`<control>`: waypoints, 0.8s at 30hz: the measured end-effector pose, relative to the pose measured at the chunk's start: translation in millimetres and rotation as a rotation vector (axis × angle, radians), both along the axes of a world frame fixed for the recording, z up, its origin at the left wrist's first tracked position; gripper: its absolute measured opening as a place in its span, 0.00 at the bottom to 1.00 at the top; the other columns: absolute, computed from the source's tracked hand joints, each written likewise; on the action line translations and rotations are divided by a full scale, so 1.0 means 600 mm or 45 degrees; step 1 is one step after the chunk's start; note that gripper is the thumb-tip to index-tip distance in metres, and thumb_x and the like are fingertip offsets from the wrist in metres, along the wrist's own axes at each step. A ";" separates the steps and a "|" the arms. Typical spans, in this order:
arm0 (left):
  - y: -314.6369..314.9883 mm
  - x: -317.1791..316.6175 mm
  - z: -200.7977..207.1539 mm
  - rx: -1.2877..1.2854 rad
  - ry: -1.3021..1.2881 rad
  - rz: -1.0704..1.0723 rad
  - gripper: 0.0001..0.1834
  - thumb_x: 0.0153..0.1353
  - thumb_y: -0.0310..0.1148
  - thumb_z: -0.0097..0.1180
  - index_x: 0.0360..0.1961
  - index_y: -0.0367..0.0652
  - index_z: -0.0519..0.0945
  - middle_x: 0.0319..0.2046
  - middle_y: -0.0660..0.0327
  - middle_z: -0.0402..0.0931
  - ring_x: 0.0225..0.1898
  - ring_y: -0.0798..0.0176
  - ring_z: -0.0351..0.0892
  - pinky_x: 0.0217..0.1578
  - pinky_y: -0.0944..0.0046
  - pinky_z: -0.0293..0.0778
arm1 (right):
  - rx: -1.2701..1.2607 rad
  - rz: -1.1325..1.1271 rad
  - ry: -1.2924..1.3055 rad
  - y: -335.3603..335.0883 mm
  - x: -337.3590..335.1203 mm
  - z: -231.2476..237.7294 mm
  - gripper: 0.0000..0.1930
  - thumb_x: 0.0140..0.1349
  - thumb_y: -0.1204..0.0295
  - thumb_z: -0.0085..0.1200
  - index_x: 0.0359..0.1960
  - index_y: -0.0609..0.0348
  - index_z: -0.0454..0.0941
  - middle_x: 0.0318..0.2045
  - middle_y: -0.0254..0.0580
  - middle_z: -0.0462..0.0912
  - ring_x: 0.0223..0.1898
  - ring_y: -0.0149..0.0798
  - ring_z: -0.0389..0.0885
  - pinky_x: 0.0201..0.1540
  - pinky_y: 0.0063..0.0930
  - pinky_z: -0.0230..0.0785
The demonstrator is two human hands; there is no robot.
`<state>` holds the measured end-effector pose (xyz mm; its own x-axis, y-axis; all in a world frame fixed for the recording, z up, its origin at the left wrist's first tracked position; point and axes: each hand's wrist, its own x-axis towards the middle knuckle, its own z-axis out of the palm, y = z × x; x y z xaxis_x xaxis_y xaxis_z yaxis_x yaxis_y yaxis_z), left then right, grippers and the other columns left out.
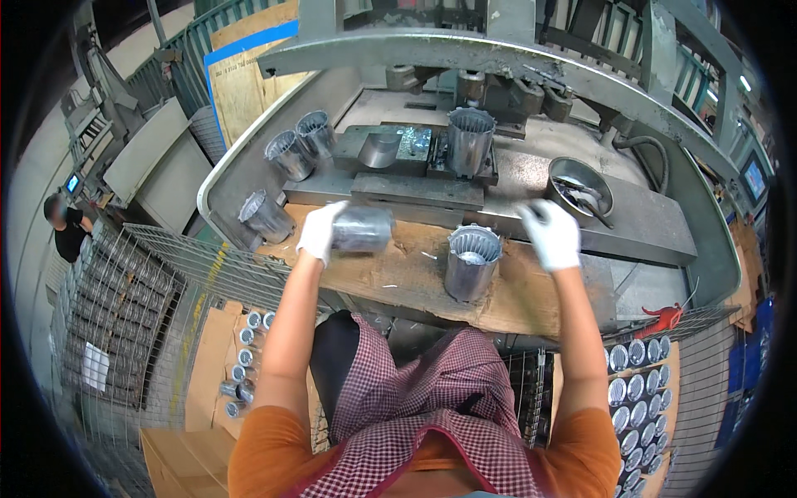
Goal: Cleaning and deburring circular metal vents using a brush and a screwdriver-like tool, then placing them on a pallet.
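Note:
My left hand [319,232], in a white glove, is closed on a finned metal cylinder [363,229] lying on its side above the brown board; the cylinder is blurred. My right hand [552,236], also white-gloved, is raised over the board's right part beside a metal bowl [573,180]. Its fingers are smeared, and I cannot make out anything in them. Between my hands a second finned cylinder [471,270] stands upright, its toothed rim up. Farther back, another finned cylinder [471,143] stands upright in the machine's fixture [436,168].
At the left stand more cylinders [290,155]. A curved metal block [379,150] lies left of the fixture. The press's crossbar [465,60] spans overhead. Rows of cylinders [638,412] fill the lower right; others [245,358] lie lower left. Red-handled pliers [664,317] hang right. A person [70,228] stands far left.

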<state>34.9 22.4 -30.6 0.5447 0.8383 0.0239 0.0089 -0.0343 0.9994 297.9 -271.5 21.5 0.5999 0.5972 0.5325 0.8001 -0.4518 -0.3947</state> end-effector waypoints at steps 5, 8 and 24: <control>0.002 0.047 0.082 -0.403 -0.795 -0.313 0.14 0.59 0.29 0.50 0.45 0.37 0.77 0.44 0.53 0.79 0.45 0.53 0.80 0.52 0.57 0.74 | 0.165 -0.466 -0.054 -0.264 0.053 -0.040 0.13 0.58 0.61 0.60 0.34 0.59 0.83 0.32 0.48 0.84 0.34 0.49 0.82 0.40 0.36 0.73; 0.061 0.113 0.075 0.091 -0.519 -0.178 0.18 0.59 0.28 0.50 0.50 0.35 0.76 0.46 0.54 0.79 0.49 0.57 0.77 0.54 0.62 0.70 | 0.065 -0.639 -0.082 -0.355 0.081 -0.070 0.14 0.58 0.61 0.59 0.34 0.61 0.82 0.32 0.48 0.83 0.34 0.49 0.82 0.41 0.35 0.72; 0.068 0.256 0.075 1.170 1.189 -0.019 0.35 0.52 0.65 0.52 0.38 0.41 0.85 0.46 0.47 0.78 0.46 0.46 0.79 0.47 0.54 0.74 | 0.211 -0.891 0.103 -0.378 0.095 -0.110 0.19 0.62 0.56 0.56 0.31 0.63 0.82 0.28 0.50 0.82 0.30 0.46 0.79 0.37 0.33 0.69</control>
